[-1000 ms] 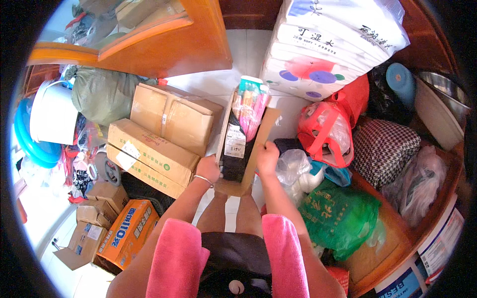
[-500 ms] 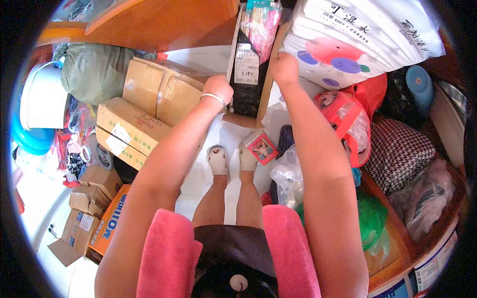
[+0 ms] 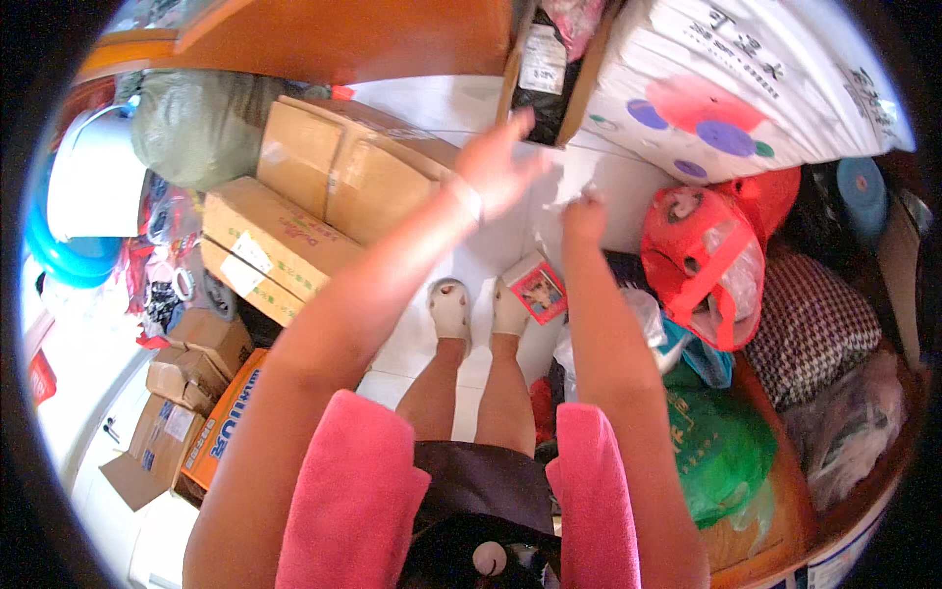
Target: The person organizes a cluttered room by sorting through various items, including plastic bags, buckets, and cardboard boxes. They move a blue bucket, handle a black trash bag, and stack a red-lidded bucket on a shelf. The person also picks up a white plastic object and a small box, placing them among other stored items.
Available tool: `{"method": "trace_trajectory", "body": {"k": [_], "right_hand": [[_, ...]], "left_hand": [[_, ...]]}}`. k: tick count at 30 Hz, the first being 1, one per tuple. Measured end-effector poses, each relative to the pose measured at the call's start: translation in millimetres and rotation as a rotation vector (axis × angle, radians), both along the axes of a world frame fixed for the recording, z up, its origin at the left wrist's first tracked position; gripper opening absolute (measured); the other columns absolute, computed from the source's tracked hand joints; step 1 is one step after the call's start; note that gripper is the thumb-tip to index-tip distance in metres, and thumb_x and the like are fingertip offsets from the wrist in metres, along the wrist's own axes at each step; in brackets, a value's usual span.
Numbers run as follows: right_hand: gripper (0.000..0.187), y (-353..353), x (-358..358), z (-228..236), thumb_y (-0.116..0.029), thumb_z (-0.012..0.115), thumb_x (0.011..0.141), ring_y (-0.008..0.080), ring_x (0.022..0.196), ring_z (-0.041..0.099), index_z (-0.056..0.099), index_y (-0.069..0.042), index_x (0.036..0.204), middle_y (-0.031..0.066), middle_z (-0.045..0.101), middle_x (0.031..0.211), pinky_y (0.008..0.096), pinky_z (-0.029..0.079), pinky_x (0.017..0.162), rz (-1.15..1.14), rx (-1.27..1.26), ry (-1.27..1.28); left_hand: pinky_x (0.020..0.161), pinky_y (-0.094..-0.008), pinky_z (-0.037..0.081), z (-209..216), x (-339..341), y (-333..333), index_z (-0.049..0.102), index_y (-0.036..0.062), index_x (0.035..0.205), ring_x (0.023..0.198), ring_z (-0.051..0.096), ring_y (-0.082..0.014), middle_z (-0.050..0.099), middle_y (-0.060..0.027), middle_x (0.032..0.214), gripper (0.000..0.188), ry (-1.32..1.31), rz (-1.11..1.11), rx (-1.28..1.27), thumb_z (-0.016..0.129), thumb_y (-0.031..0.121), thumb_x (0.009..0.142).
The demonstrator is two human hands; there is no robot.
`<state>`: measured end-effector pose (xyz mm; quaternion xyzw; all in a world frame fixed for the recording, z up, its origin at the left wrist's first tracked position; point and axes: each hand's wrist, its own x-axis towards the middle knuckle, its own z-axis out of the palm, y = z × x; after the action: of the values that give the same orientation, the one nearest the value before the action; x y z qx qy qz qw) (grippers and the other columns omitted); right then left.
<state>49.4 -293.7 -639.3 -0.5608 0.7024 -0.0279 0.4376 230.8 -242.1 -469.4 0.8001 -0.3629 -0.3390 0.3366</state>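
My left hand [image 3: 498, 169] is open, its fingers stretched toward the near end of a narrow open cardboard box [image 3: 589, 74]; motion blurs it, and I cannot tell whether it touches the box. Inside the box lie a black plastic-wrapped packet [image 3: 539, 102] with a white label and a pink package [image 3: 577, 22]. Closer to me, over the white floor, my right hand [image 3: 586, 218] is closed. A blurred pale patch shows beside its fingers, too unclear to name. A small red-and-white box [image 3: 538, 292] with a picture lies by my right shoe [image 3: 509, 312].
Large cardboard cartons [image 3: 383, 187] stand at left, near a green sack [image 3: 201, 128] and a white bucket [image 3: 96, 182]. On the right are a big white paper-roll pack [image 3: 687, 88], a red bag [image 3: 702, 265], a green bag [image 3: 721, 452] and a houndstooth bundle [image 3: 814, 324].
Both hands have let go of the narrow box's sides and come back toward me. My left hand has opened. The box now appears farther up and right; the whole view has shifted somewhat.
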Motion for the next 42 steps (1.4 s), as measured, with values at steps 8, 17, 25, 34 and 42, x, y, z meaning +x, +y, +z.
{"method": "trace_trajectory", "body": {"k": [8, 17, 25, 34, 42], "right_hand": [[0.063, 129, -77, -42, -0.028, 0.068, 0.07, 0.0333, 0.107, 0.05, 0.042, 0.008, 0.115, 0.0241, 0.051, 0.115, 0.0392, 0.039, 0.093, 0.772, 0.219, 0.373], [0.095, 125, -67, -81, -0.021, 0.079, 0.058, 0.0383, 0.122, 0.034, 0.025, 0.005, 0.132, 0.0255, 0.033, 0.133, 0.0406, 0.03, 0.102, 0.78, 0.253, 0.206], [0.055, 128, -65, -59, -0.019, 0.074, 0.061, 0.0338, 0.093, 0.058, 0.054, -0.005, 0.11, 0.0177, 0.06, 0.102, 0.0434, 0.046, 0.08, 1.113, 0.157, 0.442], [0.032, 130, -77, -3, -0.015, 0.067, 0.065, 0.035, 0.084, 0.059, 0.061, -0.006, 0.095, 0.0182, 0.062, 0.088, 0.0419, 0.047, 0.073, 1.04, 0.018, 0.271], [0.038, 92, -48, 169, 0.001, 0.064, 0.07, 0.0309, 0.081, 0.057, 0.058, -0.004, 0.108, 0.0181, 0.059, 0.093, 0.0365, 0.046, 0.073, 0.844, 0.003, 0.029]], "left_hand": [[0.098, -0.038, 0.034, 128, -15, 286, 0.043, -0.002, 0.123, 0.116, 0.044, -0.0294, 0.049, -0.0173, 0.122, 0.05, -0.434, 0.628, 0.149, 0.059, 0.01, 0.077], [0.093, -0.0472, 0.037, -3, 55, 431, 0.033, 0.0016, 0.132, 0.114, 0.044, -0.0334, 0.038, -0.0138, 0.133, 0.085, 0.864, 1.572, -0.378, 0.03, 0.069, 0.081], [0.087, -0.041, 0.045, -41, 86, 405, 0.04, 0.0075, 0.128, 0.109, 0.051, -0.0262, 0.049, -0.0098, 0.125, 0.06, 0.899, 1.579, -0.463, 0.034, 0.052, 0.088], [0.086, -0.0394, 0.046, -19, 37, 350, 0.042, 0.0083, 0.126, 0.107, 0.052, -0.0245, 0.051, -0.0093, 0.122, 0.056, 1.2, 1.567, -0.55, 0.036, 0.05, 0.088], [0.085, -0.0483, 0.044, -29, 30, 308, 0.044, 0.0079, 0.122, 0.109, 0.05, -0.0289, 0.05, -0.0115, 0.121, 0.047, 1.367, 1.489, -0.304, 0.039, 0.042, 0.089]]}}
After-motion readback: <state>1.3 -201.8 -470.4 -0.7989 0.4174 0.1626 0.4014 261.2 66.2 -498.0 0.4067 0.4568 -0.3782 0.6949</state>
